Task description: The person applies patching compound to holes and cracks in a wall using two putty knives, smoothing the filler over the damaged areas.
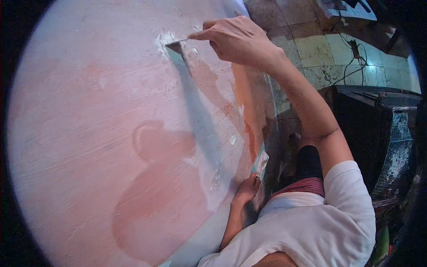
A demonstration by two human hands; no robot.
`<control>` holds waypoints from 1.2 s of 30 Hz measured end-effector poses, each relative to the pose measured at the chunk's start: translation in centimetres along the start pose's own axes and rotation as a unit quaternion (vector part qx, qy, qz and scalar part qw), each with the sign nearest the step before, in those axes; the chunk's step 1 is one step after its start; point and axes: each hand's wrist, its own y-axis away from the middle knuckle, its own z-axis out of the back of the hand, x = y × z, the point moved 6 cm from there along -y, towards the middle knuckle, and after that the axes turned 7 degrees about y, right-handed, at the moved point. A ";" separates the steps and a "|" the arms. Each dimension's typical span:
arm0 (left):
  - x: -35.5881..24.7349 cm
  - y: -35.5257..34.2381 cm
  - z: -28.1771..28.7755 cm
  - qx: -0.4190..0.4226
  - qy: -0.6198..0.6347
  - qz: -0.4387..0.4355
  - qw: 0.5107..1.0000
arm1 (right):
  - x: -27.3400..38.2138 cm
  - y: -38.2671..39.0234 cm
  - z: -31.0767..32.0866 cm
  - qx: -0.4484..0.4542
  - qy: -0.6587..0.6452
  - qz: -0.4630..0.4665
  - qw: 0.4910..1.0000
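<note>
My right hand (242,39) is raised high against the pale pinkish wall (89,147), its fingers closed round a putty knife. The putty knife's blade (174,44) lies at a patch of wet white putty (165,43) on the wall, and its handle is mostly hidden in my hand. Lower down, close to my body, my left hand (249,188) grips a flat greenish board (258,163). A lump of white putty (264,159) sits on that board. Small white flecks and smears dot the wall around the blade and below it.
An orange-brown bare strip (243,95) runs along the wall's right edge. On the tiled floor (313,49) lie dark cables (355,55). A black paint-spattered box-like object (373,133) stands to my right. My shadow falls across the wall.
</note>
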 end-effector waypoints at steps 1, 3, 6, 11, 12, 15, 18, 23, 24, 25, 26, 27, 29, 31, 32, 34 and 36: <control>0.0 0.1 0.1 0.003 0.017 0.004 1.000 | 0.2 0.1 0.3 0.028 0.005 0.011 1.000; 0.3 0.1 0.2 0.012 0.020 0.016 1.000 | 0.3 -0.3 0.3 0.055 0.007 0.024 0.998; 1.3 -0.6 -0.8 0.010 0.000 -0.003 1.000 | -2.2 -1.6 0.4 0.032 0.021 -0.045 0.998; 0.4 -0.5 -0.4 0.004 -0.007 -0.011 1.000 | -1.9 -2.4 -1.0 0.006 0.029 -0.003 1.000; 0.0 -0.2 -0.2 0.016 0.011 0.014 1.000 | -1.6 -2.2 -1.2 0.014 0.026 -0.001 1.000; 0.5 -0.2 -0.2 0.003 0.007 0.008 1.000 | -0.3 -1.2 -1.2 -0.003 0.061 0.015 0.998; 0.7 -0.2 -0.4 -0.021 0.001 -0.035 0.999 | -0.1 0.1 -1.2 0.015 0.055 0.015 0.998; 0.9 -0.3 -0.5 -0.004 0.013 0.000 1.000 | -0.4 0.6 -0.8 0.004 0.031 0.024 0.999; 1.0 -0.3 -0.5 -0.011 0.003 -0.012 1.000 | -0.7 0.2 -0.7 0.008 0.019 0.009 1.000; 1.0 -0.4 -0.6 -0.017 -0.008 -0.025 1.000 | -1.1 -0.2 -1.0 0.007 0.019 0.007 1.000; 0.4 -0.3 -0.3 -0.016 -0.009 -0.025 1.000 | -1.6 -0.9 -1.2 -0.032 0.048 0.018 0.998; -0.1 -0.1 -0.2 0.001 0.000 0.000 1.000 | -1.9 -1.0 -1.4 -0.069 0.077 0.029 0.994; -0.4 0.1 -0.1 0.017 0.009 0.023 1.000 | -1.7 -1.1 -1.7 -0.066 0.071 0.028 0.995; -0.5 0.2 -0.1 0.009 0.018 0.009 1.000 | -1.3 -1.0 -1.6 -0.063 0.063 0.029 0.996; 0.3 0.1 -0.3 0.008 0.021 0.010 1.000 | -1.0 -0.7 -1.6 -0.041 0.061 0.022 0.997; 0.6 -0.4 -0.2 -0.020 0.005 -0.041 0.999 | -0.6 0.2 -1.6 -0.017 0.061 0.014 0.998; 0.0 -0.1 -0.1 -0.004 0.001 -0.010 1.000 | -0.4 1.1 -1.7 -0.013 0.053 0.028 0.998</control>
